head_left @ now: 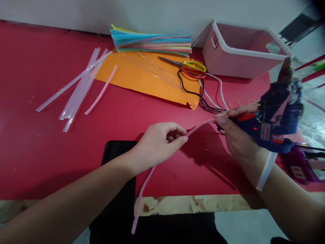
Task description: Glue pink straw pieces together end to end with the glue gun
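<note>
A long pink pipe cleaner (200,126) runs between my two hands, its loose tail hanging below the left one past the table's front edge. My left hand (158,144) pinches it between thumb and fingertips. At its far end, my right hand (238,142) grips it with thumb and fingers. That same right hand also holds a blue hot glue gun (271,118), nozzle pointing away from me and a small red light lit. A whitish glue stick (266,172) sticks out of the gun's back end.
Several clear glue sticks (78,91) and a short pink pipe cleaner piece (101,89) lie left. Behind are an orange sheet (152,89), scissors (194,67), a pipe cleaner bundle (152,42) and a pink bin (228,59). A black phone-like device (119,149) lies under my left arm; cables (203,98) run near the gun.
</note>
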Tool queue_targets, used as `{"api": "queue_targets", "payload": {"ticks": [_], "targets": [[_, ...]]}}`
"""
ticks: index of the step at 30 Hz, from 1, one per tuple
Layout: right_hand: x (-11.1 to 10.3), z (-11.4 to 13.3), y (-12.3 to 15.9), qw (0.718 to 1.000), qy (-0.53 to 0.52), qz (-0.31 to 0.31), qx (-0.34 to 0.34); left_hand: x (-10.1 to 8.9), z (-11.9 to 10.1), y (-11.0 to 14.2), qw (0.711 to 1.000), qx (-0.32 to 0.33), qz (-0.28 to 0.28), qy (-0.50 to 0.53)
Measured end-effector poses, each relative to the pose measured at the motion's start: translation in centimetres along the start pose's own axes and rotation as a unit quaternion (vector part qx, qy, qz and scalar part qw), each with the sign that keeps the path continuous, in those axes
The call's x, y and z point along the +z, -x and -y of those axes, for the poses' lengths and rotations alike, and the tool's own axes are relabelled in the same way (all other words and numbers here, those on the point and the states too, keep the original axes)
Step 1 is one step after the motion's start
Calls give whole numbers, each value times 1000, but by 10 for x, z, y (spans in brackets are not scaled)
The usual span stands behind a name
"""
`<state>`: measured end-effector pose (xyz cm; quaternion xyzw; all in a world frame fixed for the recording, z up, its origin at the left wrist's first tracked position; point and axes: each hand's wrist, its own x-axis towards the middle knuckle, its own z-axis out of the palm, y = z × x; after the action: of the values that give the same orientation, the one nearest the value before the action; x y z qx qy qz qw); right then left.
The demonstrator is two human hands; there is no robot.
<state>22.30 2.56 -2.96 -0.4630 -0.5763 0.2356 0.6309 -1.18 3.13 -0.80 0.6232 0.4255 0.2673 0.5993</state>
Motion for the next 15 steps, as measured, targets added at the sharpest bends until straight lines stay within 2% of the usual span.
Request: {"api": "queue_targets", "payload": {"ticks": [5,9,15], "targets": [[1,2,-1,1000,0,3,-17,0,0,0,1000,-19,8,4],[0,2,-1,1000,-11,-1,-5,0,-1,0,999,-25,18,16],[2,6,-2,1000,14,-17,-19,-1,-1,1,1000,-29,9,1]]}}
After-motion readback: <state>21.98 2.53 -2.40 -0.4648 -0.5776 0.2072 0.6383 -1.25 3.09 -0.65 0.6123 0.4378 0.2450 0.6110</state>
